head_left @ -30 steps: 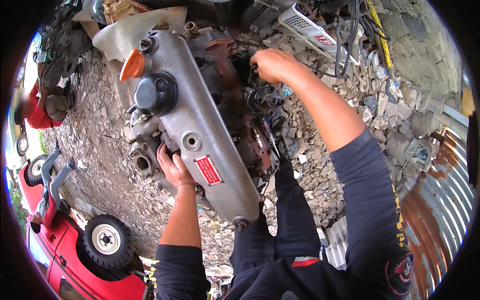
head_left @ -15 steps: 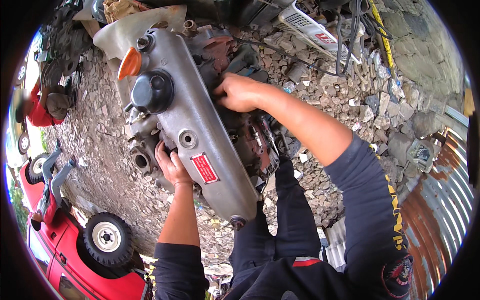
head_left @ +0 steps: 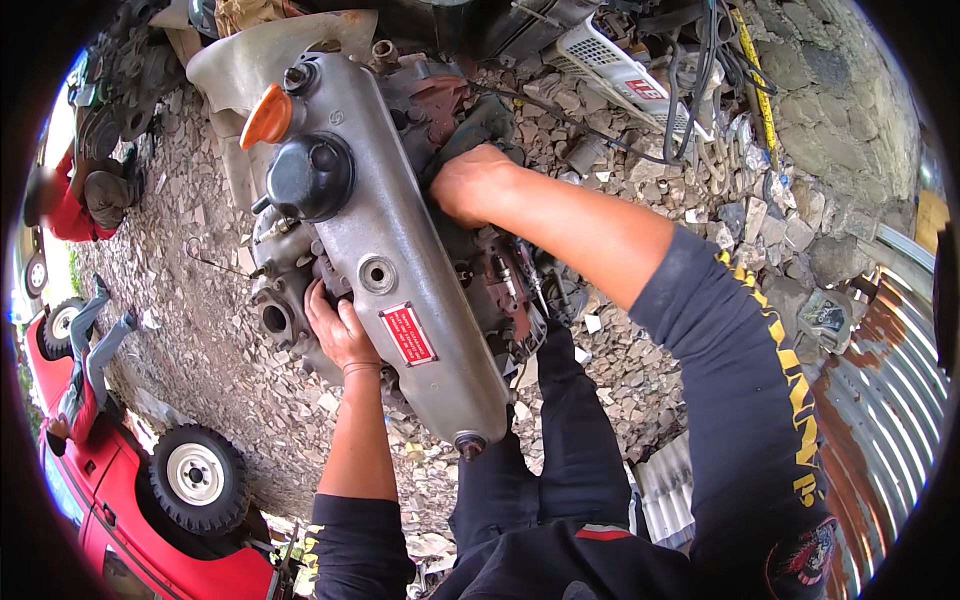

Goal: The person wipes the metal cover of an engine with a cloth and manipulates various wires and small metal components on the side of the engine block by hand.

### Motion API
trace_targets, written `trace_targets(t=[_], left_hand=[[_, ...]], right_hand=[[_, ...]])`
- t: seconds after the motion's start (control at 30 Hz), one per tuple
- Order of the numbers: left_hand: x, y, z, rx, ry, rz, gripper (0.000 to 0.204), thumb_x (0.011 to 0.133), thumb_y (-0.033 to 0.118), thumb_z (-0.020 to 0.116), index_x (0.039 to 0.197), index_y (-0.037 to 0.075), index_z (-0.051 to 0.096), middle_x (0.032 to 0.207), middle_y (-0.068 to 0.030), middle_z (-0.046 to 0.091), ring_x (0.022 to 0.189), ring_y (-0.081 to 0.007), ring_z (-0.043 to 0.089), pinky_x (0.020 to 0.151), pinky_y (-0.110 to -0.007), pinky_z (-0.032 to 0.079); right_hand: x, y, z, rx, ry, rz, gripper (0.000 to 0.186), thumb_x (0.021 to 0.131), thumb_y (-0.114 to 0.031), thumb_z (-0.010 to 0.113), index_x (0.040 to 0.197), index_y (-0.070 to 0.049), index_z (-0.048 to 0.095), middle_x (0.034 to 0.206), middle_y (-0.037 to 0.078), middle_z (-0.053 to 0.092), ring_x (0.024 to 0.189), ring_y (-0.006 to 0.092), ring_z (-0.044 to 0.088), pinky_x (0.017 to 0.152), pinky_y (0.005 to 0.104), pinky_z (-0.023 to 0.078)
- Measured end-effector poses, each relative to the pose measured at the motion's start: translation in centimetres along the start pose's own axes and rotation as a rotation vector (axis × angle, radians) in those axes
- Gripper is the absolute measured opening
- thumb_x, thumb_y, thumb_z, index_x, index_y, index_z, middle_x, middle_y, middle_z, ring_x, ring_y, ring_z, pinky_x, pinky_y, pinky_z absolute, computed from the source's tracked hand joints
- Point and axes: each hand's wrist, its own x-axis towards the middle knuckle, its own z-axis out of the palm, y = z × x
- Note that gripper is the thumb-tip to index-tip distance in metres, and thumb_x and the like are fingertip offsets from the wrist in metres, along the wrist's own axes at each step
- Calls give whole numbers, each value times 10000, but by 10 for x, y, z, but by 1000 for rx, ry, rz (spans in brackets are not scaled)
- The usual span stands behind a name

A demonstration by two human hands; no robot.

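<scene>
An engine (head_left: 290,290) is in front of me, topped by a long metal valve cover (head_left: 430,370) with a black cap (head_left: 310,178), an orange cap (head_left: 262,115) and a red label plate. My left hand (head_left: 338,330) grips a casting on the engine's left side, just beside the cover. My right hand (head_left: 472,182) reaches in along the cover's right side, fingers curled; their tips and whatever they hold are hidden. A reddish component (head_left: 505,285) sits below it.
Broken stone covers the ground (head_left: 180,260). A white crate (head_left: 620,70), black cables and a yellow bar (head_left: 750,80) lie upper right, a corrugated sheet (head_left: 870,430) lower right. At left, two people in red (head_left: 80,200) (head_left: 80,385) are near a red vehicle (head_left: 110,510).
My right hand has moved left and down from the engine's outer right edge into the space beside the valve cover. My left hand stays on the same casting.
</scene>
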Motion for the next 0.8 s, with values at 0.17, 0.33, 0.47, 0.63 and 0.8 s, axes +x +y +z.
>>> trace_targets(t=[0.17,0.33,0.47,0.63,0.8], left_hand=[[0,-1,-2,-48,2,6,497,827,229,449,1259,-14,486,1322,-182,498,1236,-362,442,1061,-438,334],[0,6,-2,-46,2,-20,494,818,220,451,1256,-5,495,1327,-180,497,1234,-366,450,1063,-436,341],[-1,8,1,-51,15,-22,481,815,196,456,1249,-5,501,1325,-174,503,1230,-364,456,1058,-436,347],[-1,8,-4,-34,30,-36,471,813,189,459,1244,2,503,1325,-172,505,1225,-363,459,1046,-434,357],[0,13,-1,-36,30,-31,464,817,195,456,1233,-3,509,1322,-172,507,1226,-366,461,1046,-438,360]], right_hand=[[19,5,-32,367,-313,-42,206,806,-99,533,892,-50,713,775,118,660,639,232,615,564,383,486],[24,30,11,1341,-374,164,92,795,10,532,831,-4,615,631,34,507,420,92,415,353,245,298],[14,21,-2,828,-308,121,175,827,-62,542,941,-40,673,811,75,648,554,154,575,453,292,435],[-1,-3,12,-164,103,-2,241,873,-222,578,1062,-212,727,1093,9,711,1008,191,675,747,374,547],[-5,-2,12,-231,146,3,248,882,-198,525,998,-196,743,1053,16,721,985,210,687,754,376,551]])
